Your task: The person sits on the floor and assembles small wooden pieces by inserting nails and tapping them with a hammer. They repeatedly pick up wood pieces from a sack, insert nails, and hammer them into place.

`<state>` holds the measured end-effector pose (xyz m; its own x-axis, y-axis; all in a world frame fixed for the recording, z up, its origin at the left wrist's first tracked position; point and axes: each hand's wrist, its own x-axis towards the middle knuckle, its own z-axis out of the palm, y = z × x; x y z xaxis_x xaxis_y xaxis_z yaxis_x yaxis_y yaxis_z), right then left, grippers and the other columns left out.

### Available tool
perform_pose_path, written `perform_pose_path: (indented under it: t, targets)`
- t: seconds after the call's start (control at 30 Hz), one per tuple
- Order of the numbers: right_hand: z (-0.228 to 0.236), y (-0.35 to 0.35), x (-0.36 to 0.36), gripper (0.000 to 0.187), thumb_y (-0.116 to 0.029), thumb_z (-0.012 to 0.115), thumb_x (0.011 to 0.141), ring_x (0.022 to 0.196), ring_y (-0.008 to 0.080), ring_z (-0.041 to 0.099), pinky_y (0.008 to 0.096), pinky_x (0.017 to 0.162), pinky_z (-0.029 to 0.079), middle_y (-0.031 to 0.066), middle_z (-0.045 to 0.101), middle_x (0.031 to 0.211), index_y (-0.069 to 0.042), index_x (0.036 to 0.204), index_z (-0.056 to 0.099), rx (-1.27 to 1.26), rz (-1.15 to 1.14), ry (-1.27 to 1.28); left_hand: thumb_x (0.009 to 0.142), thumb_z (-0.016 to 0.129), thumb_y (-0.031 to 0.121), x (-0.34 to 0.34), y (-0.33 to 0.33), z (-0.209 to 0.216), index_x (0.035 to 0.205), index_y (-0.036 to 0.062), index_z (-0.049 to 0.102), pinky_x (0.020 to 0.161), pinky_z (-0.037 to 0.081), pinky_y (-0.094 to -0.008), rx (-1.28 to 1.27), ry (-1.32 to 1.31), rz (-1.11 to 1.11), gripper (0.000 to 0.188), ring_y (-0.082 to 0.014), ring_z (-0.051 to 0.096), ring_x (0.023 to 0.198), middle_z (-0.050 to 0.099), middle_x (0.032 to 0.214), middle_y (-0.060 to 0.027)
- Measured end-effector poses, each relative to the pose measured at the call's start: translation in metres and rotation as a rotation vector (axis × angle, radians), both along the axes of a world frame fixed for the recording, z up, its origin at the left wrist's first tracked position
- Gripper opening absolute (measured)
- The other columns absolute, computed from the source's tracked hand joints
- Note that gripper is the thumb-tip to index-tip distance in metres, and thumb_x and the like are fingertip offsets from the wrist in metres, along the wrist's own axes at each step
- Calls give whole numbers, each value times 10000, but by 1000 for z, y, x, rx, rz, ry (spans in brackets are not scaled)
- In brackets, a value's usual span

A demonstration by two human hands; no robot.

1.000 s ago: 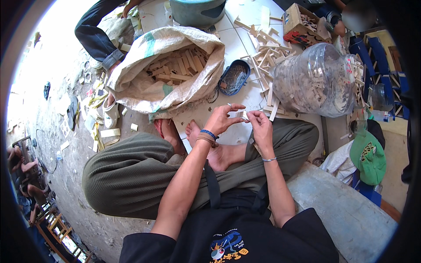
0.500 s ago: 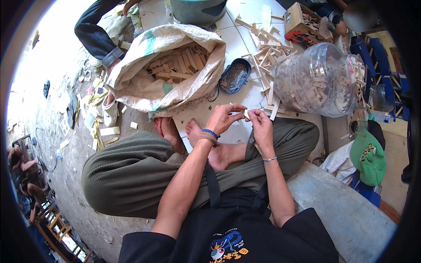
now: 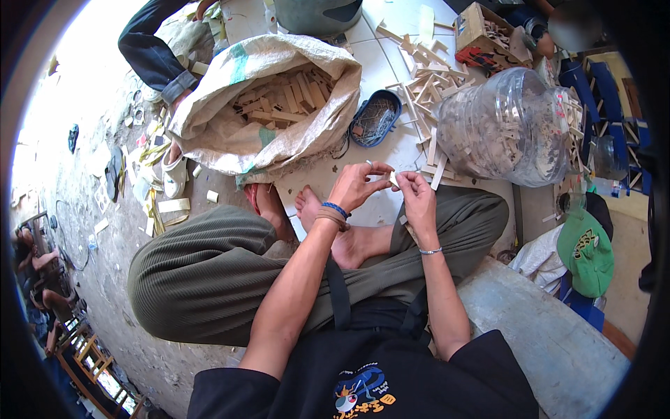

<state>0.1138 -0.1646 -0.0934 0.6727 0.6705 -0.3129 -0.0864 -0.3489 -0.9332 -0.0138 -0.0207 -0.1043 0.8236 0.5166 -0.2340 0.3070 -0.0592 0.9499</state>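
Observation:
A small pale wood piece (image 3: 393,179) is pinched between my two hands above my crossed legs. My left hand (image 3: 356,185) grips its left side with thumb and fingers, and my right hand (image 3: 417,199) closes on its right side. The fingertips cover most of it. Just beyond my hands, a blue oval tray (image 3: 376,145) holds many thin metal pins or nails. To its right lies a heap of pale wooden pieces (image 3: 427,84), some joined at an angle. An open woven sack (image 3: 209,133) with wooden blocks (image 3: 296,98) inside stands to the left.
A large clear plastic bottle (image 3: 488,126) with wood bits lies at right, near a cardboard box (image 3: 473,42) of pieces. A green cap (image 3: 586,251) hangs at the right. Another person's sleeved limb (image 3: 157,59) is beyond the sack. Scraps litter the floor (image 3: 105,279) at left.
Both hands stay almost in place, with the small wood piece still between the fingertips. The whole view has shifted very slightly.

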Motion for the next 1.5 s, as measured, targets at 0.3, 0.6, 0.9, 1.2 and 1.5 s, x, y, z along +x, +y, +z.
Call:
perform_pose_path:
  t: [0.3,0.6,0.9,1.2,1.5]
  targets:
    - [0,2,-3,280,-236,717,1037,834,127,727,275,767,552,80,767,935,33,1116,706,-36,-7,-38,902,868,210,-1,7,-6,1265,35,755,925,595,-317,-346,-134,13,419,-162,744,1029,778,1189,-68]
    - [10,5,-5,285,-247,657,1071,845,140,718,296,782,546,101,763,920,34,1109,693,-150,17,-160,897,868,236,1,-2,-22,1149,26,810,850,587,-302,-404,-186,107,332,-126,747,935,816,993,-72]
    - [11,5,-7,283,-265,667,1064,838,123,651,311,769,529,74,748,921,12,1097,709,-157,45,-259,909,855,242,-4,-2,-11,1216,41,770,940,582,-346,-202,-126,92,377,-176,748,1081,796,1140,-93]
    - [3,2,-4,316,-285,703,1044,829,106,644,297,781,534,74,758,930,20,1117,729,-128,62,-198,883,875,278,-7,-3,-9,1169,90,775,974,557,-365,-209,-140,105,356,-174,734,1081,790,1127,-31]
    - [7,2,-4,320,-295,688,1054,854,108,646,301,792,534,70,757,937,17,1114,726,-198,69,-197,873,885,272,-7,-3,-11,1139,70,791,941,578,-357,-198,-129,106,348,-157,729,1033,791,1094,-49]
